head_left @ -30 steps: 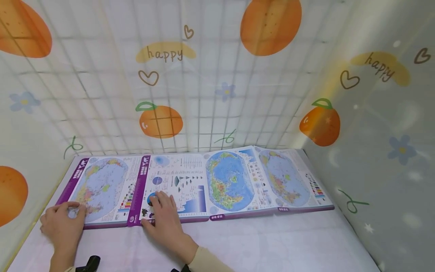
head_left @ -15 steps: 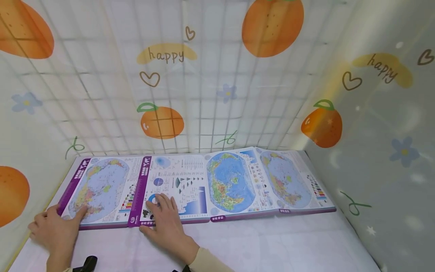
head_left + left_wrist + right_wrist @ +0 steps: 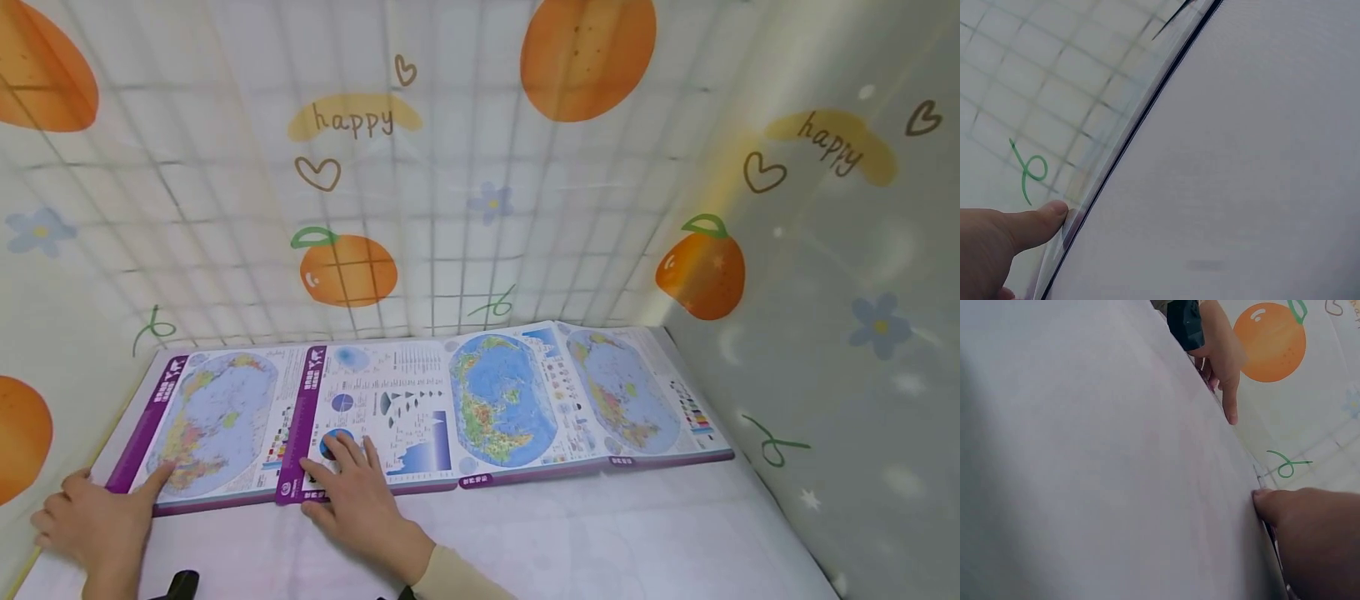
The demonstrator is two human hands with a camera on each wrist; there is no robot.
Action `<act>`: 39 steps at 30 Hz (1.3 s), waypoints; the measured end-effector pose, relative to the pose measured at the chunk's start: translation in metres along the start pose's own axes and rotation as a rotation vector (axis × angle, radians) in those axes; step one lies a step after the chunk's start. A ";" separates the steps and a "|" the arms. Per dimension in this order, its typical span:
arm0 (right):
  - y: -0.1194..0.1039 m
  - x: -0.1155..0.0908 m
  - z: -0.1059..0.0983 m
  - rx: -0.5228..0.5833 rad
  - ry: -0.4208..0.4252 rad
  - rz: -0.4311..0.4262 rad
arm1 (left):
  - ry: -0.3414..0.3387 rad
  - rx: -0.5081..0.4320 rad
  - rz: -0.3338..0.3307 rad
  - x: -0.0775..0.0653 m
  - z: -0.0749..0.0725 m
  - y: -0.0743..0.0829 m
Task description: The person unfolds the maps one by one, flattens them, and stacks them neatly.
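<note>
A row of world map panels lies along the back of the table, their near edges thick and purple. My left hand (image 3: 97, 525) rests at the near left corner of the leftmost map (image 3: 217, 425), fingers spread past its purple band and thumb on the printed face. In the left wrist view, the left thumb (image 3: 1038, 226) touches the map's edge. Flat over the lower left corner of the second panel (image 3: 420, 367), my right hand (image 3: 363, 508) has its fingers extended across a small blue globe picture. In the right wrist view, the right thumb (image 3: 1279, 503) lies along the near edge.
Two further panels, a blue relief map (image 3: 502, 400) and a paler political map (image 3: 626, 392), continue to the right. A white cloth covers the table (image 3: 562, 533) in front. Behind stands a wire grid under a curtain printed with oranges (image 3: 348, 269); another curtain side (image 3: 862, 417) closes the right.
My left hand has slid left along the leftmost map, its bent thumb and fingers straightening and spreading. My right hand has stayed on the second panel, its fingers spreading a little. The view shifts slightly.
</note>
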State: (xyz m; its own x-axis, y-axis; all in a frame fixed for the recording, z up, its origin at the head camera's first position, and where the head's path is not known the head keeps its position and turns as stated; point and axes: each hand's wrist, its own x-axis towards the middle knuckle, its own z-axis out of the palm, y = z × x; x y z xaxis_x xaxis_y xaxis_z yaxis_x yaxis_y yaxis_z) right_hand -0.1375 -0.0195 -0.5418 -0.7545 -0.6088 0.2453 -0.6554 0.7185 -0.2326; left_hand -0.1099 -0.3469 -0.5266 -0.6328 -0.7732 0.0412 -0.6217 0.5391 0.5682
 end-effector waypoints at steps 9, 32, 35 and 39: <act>-0.001 0.003 -0.001 -0.021 -0.012 -0.002 | 0.003 -0.137 0.006 0.003 0.006 -0.006; 0.000 -0.001 -0.008 0.020 -0.012 0.028 | 0.108 -0.329 -0.051 0.024 0.008 -0.010; -0.003 -0.001 -0.008 0.005 -0.020 0.029 | 0.087 -0.347 -0.067 0.024 0.008 -0.012; -0.010 0.000 -0.007 -0.045 -0.049 0.042 | 0.090 -0.318 -0.055 0.025 0.003 -0.018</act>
State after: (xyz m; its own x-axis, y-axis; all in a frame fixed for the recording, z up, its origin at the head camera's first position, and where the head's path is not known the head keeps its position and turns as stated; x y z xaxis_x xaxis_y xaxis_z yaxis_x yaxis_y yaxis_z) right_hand -0.1314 -0.0243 -0.5331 -0.7830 -0.5924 0.1894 -0.6214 0.7577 -0.1991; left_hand -0.1161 -0.3743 -0.5384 -0.5497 -0.8326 0.0677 -0.4699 0.3753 0.7990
